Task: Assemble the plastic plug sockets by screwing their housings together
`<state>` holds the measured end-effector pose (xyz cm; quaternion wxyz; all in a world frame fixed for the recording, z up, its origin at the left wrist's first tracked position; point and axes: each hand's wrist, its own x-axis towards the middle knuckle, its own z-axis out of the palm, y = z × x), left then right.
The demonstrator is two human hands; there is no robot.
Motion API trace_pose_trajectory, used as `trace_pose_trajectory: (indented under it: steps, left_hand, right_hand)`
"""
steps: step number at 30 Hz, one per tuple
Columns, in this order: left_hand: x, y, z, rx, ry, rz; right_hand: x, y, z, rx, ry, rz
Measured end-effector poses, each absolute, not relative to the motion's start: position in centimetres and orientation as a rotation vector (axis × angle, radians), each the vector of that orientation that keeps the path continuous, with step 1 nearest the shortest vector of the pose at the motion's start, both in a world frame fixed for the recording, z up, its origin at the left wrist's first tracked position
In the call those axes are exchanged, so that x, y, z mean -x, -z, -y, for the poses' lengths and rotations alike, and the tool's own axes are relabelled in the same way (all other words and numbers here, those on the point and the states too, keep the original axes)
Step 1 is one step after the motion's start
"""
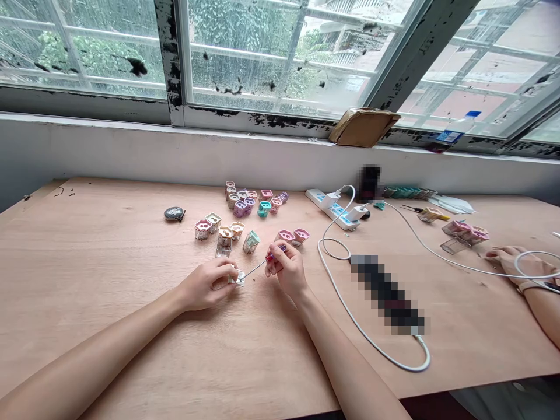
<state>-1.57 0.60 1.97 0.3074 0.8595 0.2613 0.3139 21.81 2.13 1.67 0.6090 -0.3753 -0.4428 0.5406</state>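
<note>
My left hand [213,282] is closed around a small pale plastic piece [240,279] on the table, its fingers hiding most of it. A screwdriver [256,269] with a red handle is pinched in my right hand [286,269], its thin shaft slanting down to the left with the tip at the pale piece. A tiny brass-coloured bit [254,279] lies on the wood just right of that piece. Beyond my hands stand small clear containers with coloured tops: a mint one [251,241], an orange one [224,235] and a pink one [286,235] are among the nearest.
More coloured containers [245,204] cluster farther back. A dark oval object [174,214] lies at left. A white power strip [332,209] and a looping white cable [345,300] are on the right, beside a blurred dark object. Another person's hand [520,262] rests at far right.
</note>
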Motion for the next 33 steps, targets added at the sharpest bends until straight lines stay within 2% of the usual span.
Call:
trace_pose_trajectory:
  steps: [33]
  left_hand:
    - [1.6,-1.95,-0.55,-2.219,-0.829,-0.712]
  right_hand:
    - [-21.59,-1.06,-2.12,0.864,-1.261,0.996]
